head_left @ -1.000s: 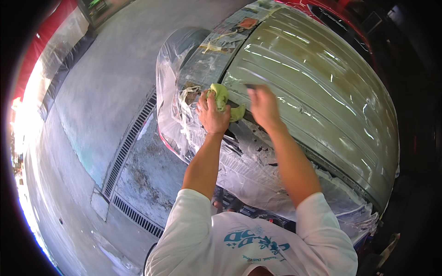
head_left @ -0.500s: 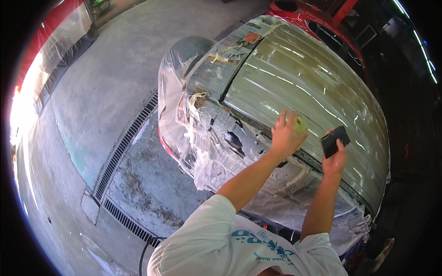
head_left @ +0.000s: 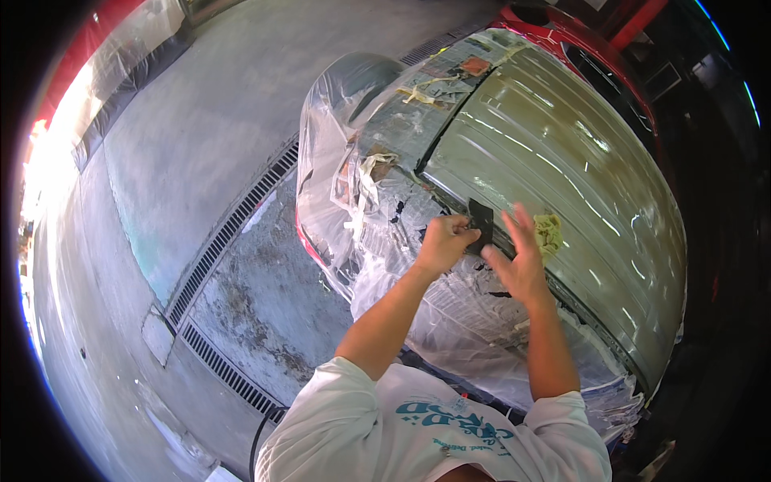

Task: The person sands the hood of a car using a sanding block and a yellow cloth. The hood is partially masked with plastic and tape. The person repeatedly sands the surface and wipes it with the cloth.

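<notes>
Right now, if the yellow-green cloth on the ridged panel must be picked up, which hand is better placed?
Probably the right hand: its fingers are spread, close beside the yellow-green cloth. The left hand is farther away and grips the black sheet.

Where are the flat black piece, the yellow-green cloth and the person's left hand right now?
Flat black piece (head_left: 482, 221): head view, middle of its dark face.
Yellow-green cloth (head_left: 548, 231): head view, middle of its crumpled surface.
Left hand (head_left: 444, 244): head view, back of the hand.
</notes>
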Tool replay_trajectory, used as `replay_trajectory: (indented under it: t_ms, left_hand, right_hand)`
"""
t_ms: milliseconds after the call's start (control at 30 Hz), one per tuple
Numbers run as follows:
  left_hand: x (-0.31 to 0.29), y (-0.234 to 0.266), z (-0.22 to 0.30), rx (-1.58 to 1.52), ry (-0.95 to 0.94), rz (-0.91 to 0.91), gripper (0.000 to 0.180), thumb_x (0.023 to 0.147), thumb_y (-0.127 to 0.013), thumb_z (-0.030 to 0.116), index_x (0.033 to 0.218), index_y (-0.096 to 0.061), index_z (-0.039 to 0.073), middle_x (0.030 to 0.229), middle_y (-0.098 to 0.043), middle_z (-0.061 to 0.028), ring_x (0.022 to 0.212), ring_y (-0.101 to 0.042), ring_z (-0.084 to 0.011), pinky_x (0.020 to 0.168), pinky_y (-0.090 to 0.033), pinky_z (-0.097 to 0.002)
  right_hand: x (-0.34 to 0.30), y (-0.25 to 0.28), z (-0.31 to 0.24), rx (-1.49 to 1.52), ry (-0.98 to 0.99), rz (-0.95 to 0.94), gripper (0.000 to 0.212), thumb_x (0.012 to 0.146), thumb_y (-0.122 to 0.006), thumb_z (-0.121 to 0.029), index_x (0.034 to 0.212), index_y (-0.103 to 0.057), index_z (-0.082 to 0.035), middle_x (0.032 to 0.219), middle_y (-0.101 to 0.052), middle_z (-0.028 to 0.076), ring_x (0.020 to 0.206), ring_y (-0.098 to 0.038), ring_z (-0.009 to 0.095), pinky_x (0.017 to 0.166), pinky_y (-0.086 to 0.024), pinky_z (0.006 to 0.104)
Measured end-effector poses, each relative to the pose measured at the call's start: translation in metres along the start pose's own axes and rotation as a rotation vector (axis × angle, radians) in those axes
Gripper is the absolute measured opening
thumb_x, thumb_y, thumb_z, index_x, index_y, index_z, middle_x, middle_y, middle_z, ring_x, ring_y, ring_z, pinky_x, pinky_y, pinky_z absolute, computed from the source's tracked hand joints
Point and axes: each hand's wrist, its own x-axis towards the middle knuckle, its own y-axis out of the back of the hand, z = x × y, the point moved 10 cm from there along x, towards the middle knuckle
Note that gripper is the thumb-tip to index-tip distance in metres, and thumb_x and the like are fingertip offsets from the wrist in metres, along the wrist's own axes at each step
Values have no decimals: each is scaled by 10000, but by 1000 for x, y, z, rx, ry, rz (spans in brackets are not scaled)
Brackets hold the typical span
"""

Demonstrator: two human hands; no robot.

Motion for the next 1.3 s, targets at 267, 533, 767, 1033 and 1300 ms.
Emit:
replay_trajectory:
  t_ms: [267,533,767,1033,1300]
  left_hand:
    - [21,20,41,13,-138,-199,223,938,-735,154,1068,-795,-18,856,-743,-65,755,-669,-155,691,-551,-313]
    - [112,180,29,965,-136,748,654,1036,-576,440,1588,-502,96,1712,-348,-219,1601,-258,-443,1262,-258,-622]
    - [118,178,14,1037,6,720,765,986,-574,494,1646,-442,130,1778,-254,-178,1654,-149,-427,1290,-185,-658]
    - [127,173,21,1058,46,713,789,945,-640,506,1631,-471,154,1772,-273,-158,1642,-198,-408,1301,-202,-617]
    - [124,183,21,1071,64,756,778,941,-649,507,1619,-484,162,1761,-295,-161,1644,-196,-401,1303,-209,-615]
  right_hand:
    - [39,-51,-24,100,45,-265,968,924,-731,-17,1717,-178,-72,1734,-263,279,1594,-317,445,1282,-358,466]
    - [170,-77,7,-282,221,37,777,992,-618,-16,1688,-274,-52,1730,-293,269,1588,-312,469,1289,-334,521]
    - [175,-168,17,-700,143,-311,704,1090,-564,-375,1652,-352,-8,1754,-296,190,1601,-303,445,1263,-358,588]
    - [310,-114,102,-714,16,-133,598,1145,-433,-359,1609,-424,17,1716,-371,208,1588,-328,438,1295,-306,548]
    - [206,-155,25,-677,273,-287,551,1134,-459,-312,1575,-484,18,1677,-421,235,1569,-374,431,1291,-315,540]
